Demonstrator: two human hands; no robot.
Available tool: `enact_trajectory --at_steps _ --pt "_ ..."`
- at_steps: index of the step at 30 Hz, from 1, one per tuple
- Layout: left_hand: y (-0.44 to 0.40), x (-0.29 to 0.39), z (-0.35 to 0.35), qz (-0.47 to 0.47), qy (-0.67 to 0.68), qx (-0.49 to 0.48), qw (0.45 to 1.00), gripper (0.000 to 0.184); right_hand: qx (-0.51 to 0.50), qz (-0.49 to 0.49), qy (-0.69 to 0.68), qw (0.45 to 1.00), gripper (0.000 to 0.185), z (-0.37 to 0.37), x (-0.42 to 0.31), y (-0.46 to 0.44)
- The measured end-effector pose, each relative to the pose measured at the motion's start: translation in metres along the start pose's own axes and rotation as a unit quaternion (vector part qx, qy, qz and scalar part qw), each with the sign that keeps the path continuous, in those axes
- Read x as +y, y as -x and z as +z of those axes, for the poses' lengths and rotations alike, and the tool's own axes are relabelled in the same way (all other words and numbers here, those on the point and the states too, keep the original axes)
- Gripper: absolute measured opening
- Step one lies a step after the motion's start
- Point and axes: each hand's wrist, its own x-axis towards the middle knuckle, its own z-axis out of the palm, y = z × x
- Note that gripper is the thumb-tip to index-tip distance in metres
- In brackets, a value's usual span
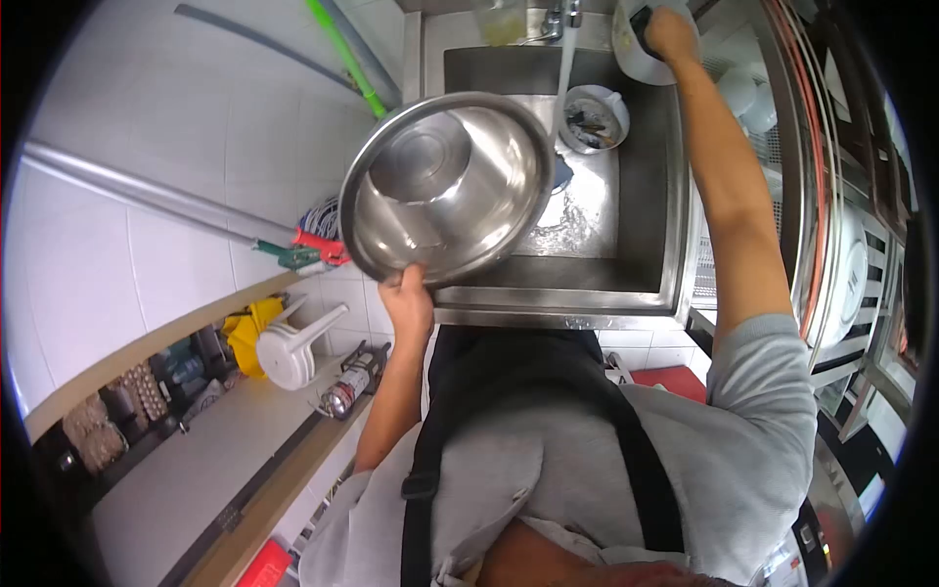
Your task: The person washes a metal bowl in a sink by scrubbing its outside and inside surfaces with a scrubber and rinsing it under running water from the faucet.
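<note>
A large round metal bowl (pixel 489 230) is tilted over the left edge of the sink (pixel 650 196), its shiny inside showing. Fingers of my left hand (pixel 409 298) grip its lower rim. At the sink's back right corner, my right hand (pixel 673 36) reaches into a white container (pixel 636 61), closed around something dark that is partly hidden. Water (pixel 565 83) runs from the tap (pixel 573 15) into the sink. Beside the stream stands a small white pot (pixel 613 110) with utensils and cloudy water inside. A dark bluish item (pixel 561 174) lies on the sink floor, partly behind the bowl.
Behind the sink is a clear container (pixel 502 24) with yellowish liquid. Poles with green (pixel 337 44) and red (pixel 318 243) parts lean at the left wall. A white stool (pixel 286 354) stands lower left. Racks with white dishes (pixel 843 279) line the right side.
</note>
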Motion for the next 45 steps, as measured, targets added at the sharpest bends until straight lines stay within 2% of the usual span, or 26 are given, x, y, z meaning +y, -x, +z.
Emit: enact_trajectory --at_steps 1,3,5,7,9,10,11,13,14,17,19,21,22,25,26,29,31,32,33,34,35,37,38,41,42,45 --pt "0.000 0.001 0.001 0.006 -0.028 -0.006 1.000 0.020 0.032 0.022 -0.037 0.999 0.018 -0.018 -0.011 0.013" --pt "0.000 0.008 0.008 0.017 -0.034 -0.023 0.999 0.020 0.253 -0.048 -0.128 0.958 0.021 0.018 0.023 -0.008" --pt "-0.005 0.006 0.016 0.039 -0.021 -0.038 0.998 0.012 0.121 0.010 -0.189 0.974 0.038 -0.067 -0.002 0.044" --pt "-0.020 -0.002 0.026 0.076 0.010 -0.048 0.996 0.021 0.159 -0.031 -0.175 0.971 0.039 -0.071 0.015 0.084" --pt "-0.037 -0.010 0.037 0.149 0.024 -0.034 0.988 0.037 -0.068 0.043 -0.309 0.948 0.034 -0.098 -0.004 0.148" --pt "-0.045 -0.011 0.041 0.185 0.030 -0.029 0.982 0.046 -0.053 -0.062 -0.306 0.948 0.030 -0.078 -0.005 0.177" --pt "-0.050 -0.006 0.044 0.181 0.018 -0.038 0.983 0.052 -0.071 -0.066 -0.348 0.933 0.027 -0.074 -0.031 0.211" --pt "-0.056 0.006 0.050 0.183 0.001 -0.058 0.981 0.062 -0.200 -0.096 -0.381 0.897 0.023 -0.057 -0.078 0.249" --pt "-0.060 0.011 0.053 0.189 -0.005 -0.068 0.980 0.067 -0.159 -0.158 -0.405 0.886 0.021 -0.024 -0.097 0.259" --pt "-0.074 0.007 0.061 0.231 0.041 -0.060 0.970 0.070 -0.053 -0.137 -0.488 0.861 0.035 0.008 -0.182 0.272" --pt "-0.083 0.010 0.066 0.285 0.034 -0.040 0.957 0.066 -0.173 -0.263 -0.425 0.848 0.057 0.023 -0.224 0.289" --pt "-0.090 0.017 0.065 0.315 0.033 -0.038 0.948 0.067 -0.214 -0.400 -0.411 0.790 0.075 0.036 -0.249 0.324" --pt "-0.093 0.022 0.063 0.320 0.037 -0.046 0.946 0.071 -0.191 -0.409 -0.292 0.843 0.069 0.031 -0.244 0.328" --pt "-0.093 0.026 0.059 0.298 0.065 -0.071 0.950 0.075 -0.030 -0.429 -0.130 0.893 0.069 0.062 -0.226 0.283" --pt "-0.095 0.023 0.061 0.303 0.072 -0.077 0.947 0.076 -0.048 -0.403 -0.106 0.908 0.078 0.067 -0.231 0.287" --pt "-0.096 0.027 0.068 0.310 0.063 -0.086 0.945 0.075 -0.218 -0.335 -0.340 0.851 0.090 0.046 -0.261 0.328" --pt "-0.096 0.026 0.058 0.302 0.034 -0.104 0.947 0.075 -0.192 -0.428 -0.284 0.836 0.101 0.071 -0.230 0.308" --pt "-0.094 0.020 0.059 0.274 0.084 -0.099 0.953 0.067 -0.149 -0.427 -0.177 0.874 0.104 0.079 -0.217 0.291" --pt "-0.093 0.016 0.063 0.280 0.068 -0.102 0.952 0.069 -0.103 -0.421 -0.065 0.899 0.107 0.081 -0.209 0.278" --pt "-0.093 0.012 0.065 0.286 0.051 -0.105 0.951 0.072 -0.156 -0.372 -0.065 0.913 0.101 0.067 -0.220 0.290" --pt "-0.095 0.010 0.068 0.293 0.036 -0.108 0.949 0.075 -0.217 -0.363 -0.152 0.893 0.101 0.051 -0.231 0.304" --pt "-0.096 0.016 0.062 0.273 0.037 -0.116 0.954 0.074 -0.337 -0.336 -0.324 0.817 0.099 0.024 -0.247 0.332" --pt "-0.094 0.017 0.056 0.261 0.032 -0.126 0.957 0.074 -0.350 -0.344 -0.351 0.797 0.097 0.034 -0.238 0.332" --pt "-0.083 0.010 0.057 0.242 0.075 -0.119 0.960 0.072 -0.219 -0.374 -0.141 0.890 0.100 0.059 -0.214 0.303" --pt "-0.085 0.010 0.059 0.256 0.054 -0.114 0.958 0.071 -0.222 -0.337 -0.136 0.905 0.093 0.050 -0.228 0.306" --pt "-0.091 0.006 0.056 0.274 0.009 -0.099 0.957 0.069 -0.299 -0.314 -0.412 0.801 0.072 0.052 -0.260 0.334"
